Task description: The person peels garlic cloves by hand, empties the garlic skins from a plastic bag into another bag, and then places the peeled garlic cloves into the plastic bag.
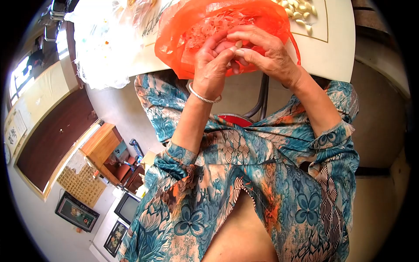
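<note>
My left hand (pixel 213 65), with a white bracelet at the wrist, and my right hand (pixel 269 53) meet over an open red plastic bag (pixel 170 43). A small pale garlic clove (pixel 238 44) shows between their fingertips. The fingers of both hands are curled and pinched around it, thumbs close together. Beneath the hands, the bag holds a heap of thin, papery garlic skins (pixel 205 28). To the right of the bag, a pile of peeled garlic cloves (pixel 301 9) lies on the table.
The cream table (pixel 340 43) has a dark border line. On its left lies a white translucent plastic bag (pixel 102 48). Below the edge are my knees in patterned cloth and a dark curved metal tube (pixel 263 96). A wooden cabinet (pixel 102 146) stands farther left.
</note>
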Demonstrator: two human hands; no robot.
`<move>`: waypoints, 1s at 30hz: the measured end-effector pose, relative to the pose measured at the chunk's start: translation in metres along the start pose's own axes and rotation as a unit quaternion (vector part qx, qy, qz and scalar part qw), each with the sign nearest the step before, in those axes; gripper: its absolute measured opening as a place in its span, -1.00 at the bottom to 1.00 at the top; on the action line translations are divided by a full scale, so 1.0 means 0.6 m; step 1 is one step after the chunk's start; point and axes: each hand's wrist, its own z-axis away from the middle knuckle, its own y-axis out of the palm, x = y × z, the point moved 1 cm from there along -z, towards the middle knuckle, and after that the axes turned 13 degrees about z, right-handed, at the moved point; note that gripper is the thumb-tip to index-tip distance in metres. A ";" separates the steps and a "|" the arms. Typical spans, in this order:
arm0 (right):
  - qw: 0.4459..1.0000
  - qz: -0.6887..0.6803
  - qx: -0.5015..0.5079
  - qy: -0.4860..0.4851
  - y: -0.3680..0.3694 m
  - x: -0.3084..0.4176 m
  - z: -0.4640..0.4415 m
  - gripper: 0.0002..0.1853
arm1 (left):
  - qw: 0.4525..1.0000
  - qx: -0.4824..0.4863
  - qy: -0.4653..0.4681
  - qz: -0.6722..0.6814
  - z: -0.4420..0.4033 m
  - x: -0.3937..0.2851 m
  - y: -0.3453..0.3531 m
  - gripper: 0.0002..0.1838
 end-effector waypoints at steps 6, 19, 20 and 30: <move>0.997 -0.022 0.004 0.070 -0.005 0.001 0.004 -0.84 | 0.992 0.025 -0.063 0.102 0.001 -0.006 0.005 -0.63; 0.991 -0.016 0.054 0.120 -0.004 0.001 0.007 -0.81 | 0.998 0.052 -0.009 -0.038 0.011 -0.010 0.012 -0.46; 0.995 0.003 0.058 0.087 -0.002 0.001 0.007 -0.81 | 0.996 0.065 -0.002 -0.057 0.011 -0.009 0.012 -0.46; 0.986 -0.003 0.064 0.152 -0.009 0.013 0.004 -0.85 | 0.890 0.069 0.189 -0.409 0.002 -0.014 -0.005 -0.71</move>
